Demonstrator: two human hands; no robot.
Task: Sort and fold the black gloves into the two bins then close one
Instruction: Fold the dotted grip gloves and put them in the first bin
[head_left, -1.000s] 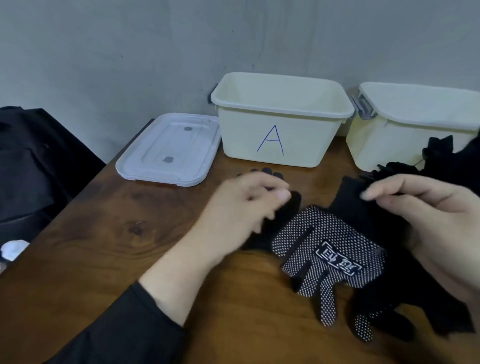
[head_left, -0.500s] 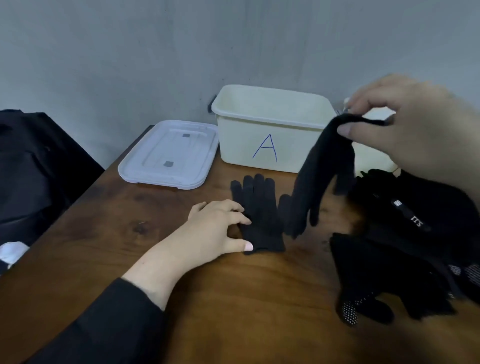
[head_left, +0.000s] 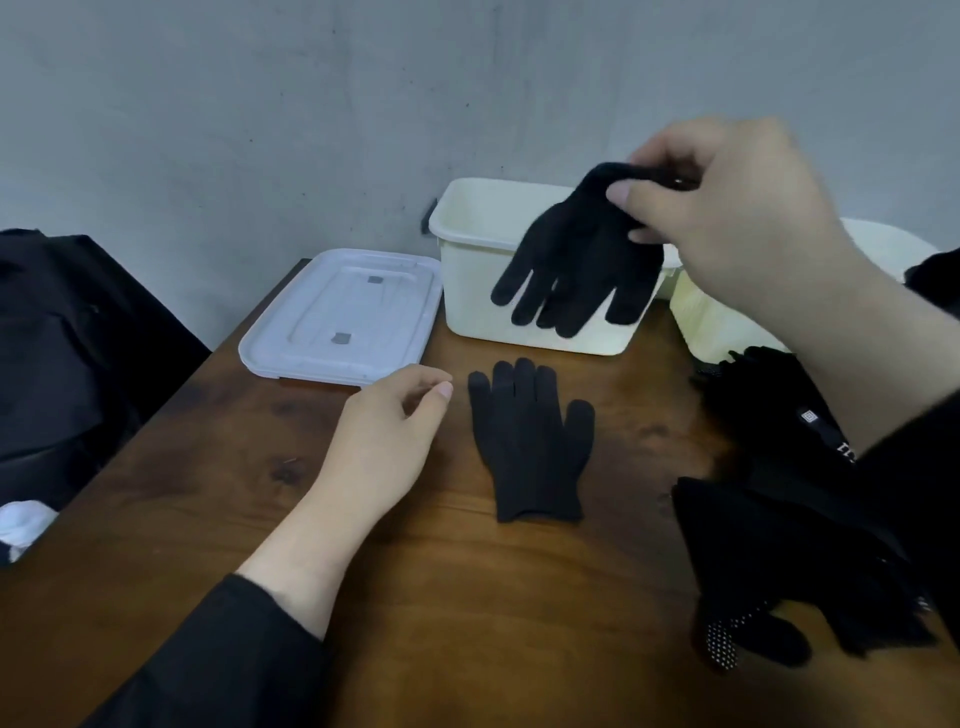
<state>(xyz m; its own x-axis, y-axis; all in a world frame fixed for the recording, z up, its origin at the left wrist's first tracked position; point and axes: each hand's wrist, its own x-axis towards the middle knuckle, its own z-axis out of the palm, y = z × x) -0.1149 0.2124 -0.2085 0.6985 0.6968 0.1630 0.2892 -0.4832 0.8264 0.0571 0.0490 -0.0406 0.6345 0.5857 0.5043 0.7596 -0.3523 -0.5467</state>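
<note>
Plain black knit glove (head_left: 576, 265) dangling fingers-down, cuff pinched by right hand (head_left: 727, 208), matching glove (head_left: 530, 447) flat on table (head_left: 467, 597), left hand (head_left: 384, 441) loosely curled, empty

Plain black gloves (head_left: 532, 447) – cream bins (head_left: 467, 291) – white lid (head_left: 340, 317) – white-dotted black glove (head_left: 727, 636) – brown wood table (head_left: 467, 597)

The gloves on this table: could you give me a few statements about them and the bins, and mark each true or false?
1. The right hand holds a plain black glove in the air with its fingers. True.
2. A second plain glove lies flat on the table. True.
3. The left hand grips that flat glove. False: it rests beside it, holding nothing.
4. The lid sits on the near bin. False: it lies on the table beside the open bin.
5. A pile of gloves lies at the right. True.
</note>
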